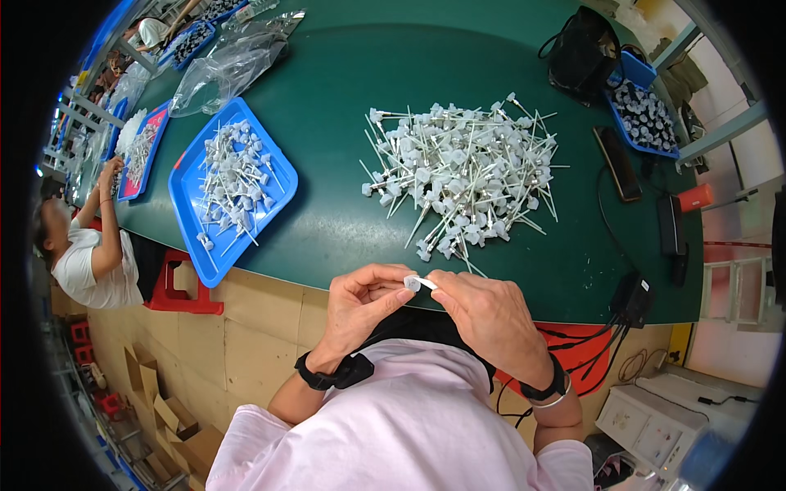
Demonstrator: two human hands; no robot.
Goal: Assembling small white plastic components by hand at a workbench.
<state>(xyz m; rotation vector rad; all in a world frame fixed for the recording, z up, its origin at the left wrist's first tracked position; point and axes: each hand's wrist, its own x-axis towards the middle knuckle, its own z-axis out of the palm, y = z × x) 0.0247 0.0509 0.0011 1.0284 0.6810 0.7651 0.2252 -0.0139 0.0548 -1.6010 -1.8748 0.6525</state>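
Observation:
Near the table's front edge my two hands meet in front of my body. My left hand (364,303) is closed, thumb and forefinger pinching a small translucent whitish pump head (412,283). My right hand (490,315) is closed as well, its fingertips on a narrow white piece (426,283) that touches the head; whether the two are joined I cannot tell. Just beyond my hands lies a big loose pile of similar pump heads with thin tubes (467,168). More of them lie in a blue tray (182,184) to the left.
On the green table (344,57) are a clear plastic bag (233,65), a phone (616,162), a black bag (583,53) and another blue tray (667,152) of parts. Black cables (606,204) run down the right side. A co-worker (94,258) sits at the far left.

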